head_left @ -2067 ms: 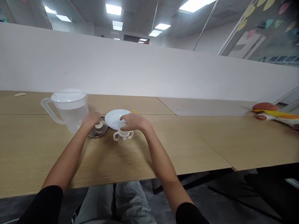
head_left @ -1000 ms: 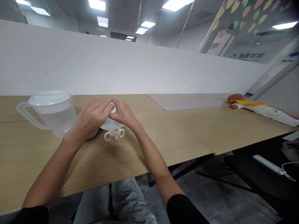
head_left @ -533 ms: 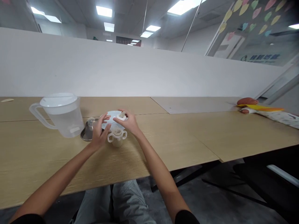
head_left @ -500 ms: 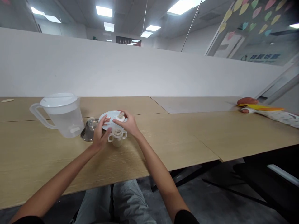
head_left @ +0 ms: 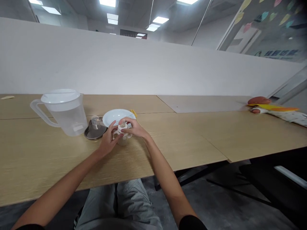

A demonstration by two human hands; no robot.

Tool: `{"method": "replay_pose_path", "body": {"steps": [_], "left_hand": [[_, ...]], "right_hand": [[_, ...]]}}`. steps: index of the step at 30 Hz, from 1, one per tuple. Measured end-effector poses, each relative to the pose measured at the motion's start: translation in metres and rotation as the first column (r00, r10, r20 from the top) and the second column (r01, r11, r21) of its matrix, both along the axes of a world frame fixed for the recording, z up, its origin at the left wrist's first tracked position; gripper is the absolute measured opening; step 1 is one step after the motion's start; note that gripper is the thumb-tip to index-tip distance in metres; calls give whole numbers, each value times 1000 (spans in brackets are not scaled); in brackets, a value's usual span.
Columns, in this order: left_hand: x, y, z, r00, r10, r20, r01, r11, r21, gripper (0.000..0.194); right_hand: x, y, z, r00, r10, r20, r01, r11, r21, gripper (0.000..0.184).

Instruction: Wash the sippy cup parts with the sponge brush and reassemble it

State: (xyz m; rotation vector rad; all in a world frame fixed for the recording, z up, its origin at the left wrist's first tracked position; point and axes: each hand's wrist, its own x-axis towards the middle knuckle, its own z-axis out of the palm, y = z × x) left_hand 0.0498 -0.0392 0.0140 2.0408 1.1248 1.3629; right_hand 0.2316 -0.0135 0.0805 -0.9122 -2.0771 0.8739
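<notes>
A two-handled baby bottle (head_left: pixel 123 142) stands upright on the table in front of me, with clear walls. On its mouth sits a white collar with a clear nipple (head_left: pixel 123 126). My right hand (head_left: pixel 136 128) grips the collar from the right, thumb and fingers closed on it. My left hand (head_left: pixel 108 141) is curled round the bottle's left side near the handle and collar, its fingers closed in. Just behind the hands lies a white plate (head_left: pixel 110 117). A clear dome cap (head_left: pixel 95 122) rests on a round metal tray (head_left: pixel 94 134) to the left.
A lidded pitcher (head_left: pixel 69 118) of clear liquid stands left of the tray. Something small and yellow (head_left: pixel 133 112) lies by the plate's right edge. A white partition (head_left: pixel 148 70) runs behind the table (head_left: pixel 187 137). Fabric-like items (head_left: pixel 271 108) lie at the far right.
The collar with its nipple came from above the plate down onto the bottle's mouth in my right hand. My left hand, open before, has moved right and closed on the bottle.
</notes>
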Motion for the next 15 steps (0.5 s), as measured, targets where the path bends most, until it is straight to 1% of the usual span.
{"method": "replay_pose_path", "body": {"steps": [3,5,7,10,13,15], "left_hand": [[-1,2,-4,1000,-2,-20,2,1000,22,63],[-2,3,-6,999,-3,-37,5,999,42,61],[-2,3,-6,999,-6,-42,8,998,58,59],[1,2,-3,1000,-5,-17,6,999,50,57],[10,-1,2,999,47,14,-48,999,23,55],[15,-2,5,996,89,25,-90,995,30,50]], "right_hand": [[-2,0,1,1000,11,1,-11,999,-48,24],[-4,1,0,1000,-3,-15,3,998,-57,23],[-7,0,-2,999,-26,-37,25,999,-27,22],[-11,-1,-3,996,-48,-73,52,997,53,19],[-12,-3,-2,996,-64,-66,71,991,112,16],[-10,-3,-1,998,-44,-52,51,987,153,17]]}}
